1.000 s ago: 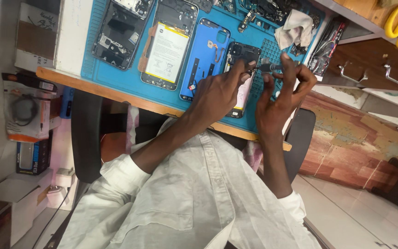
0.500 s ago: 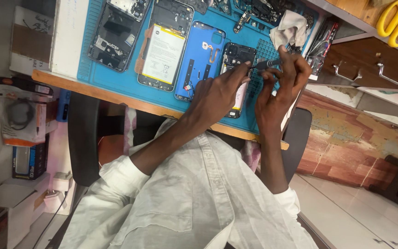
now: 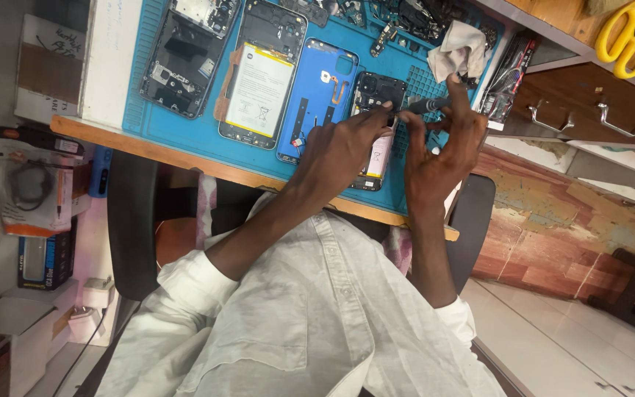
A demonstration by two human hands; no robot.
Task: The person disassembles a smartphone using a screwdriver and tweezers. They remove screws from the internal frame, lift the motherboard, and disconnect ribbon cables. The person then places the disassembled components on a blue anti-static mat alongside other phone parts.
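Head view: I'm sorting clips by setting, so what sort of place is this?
Likely a phone repair bench: opened phones lie on a blue work mat, and both hands work on another opened phone with a small tool.

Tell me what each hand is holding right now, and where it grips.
The right hand grips a dark screwdriver by its handle. The left hand holds nothing; its fingertips steady the opened phone near the tool's tip.

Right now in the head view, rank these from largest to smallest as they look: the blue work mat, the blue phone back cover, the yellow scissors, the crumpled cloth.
1. Blue work mat, by far.
2. Blue phone back cover.
3. Yellow scissors and crumpled cloth: they look alike in size, and the scissors are cut off by the frame edge, so I will not rank them.
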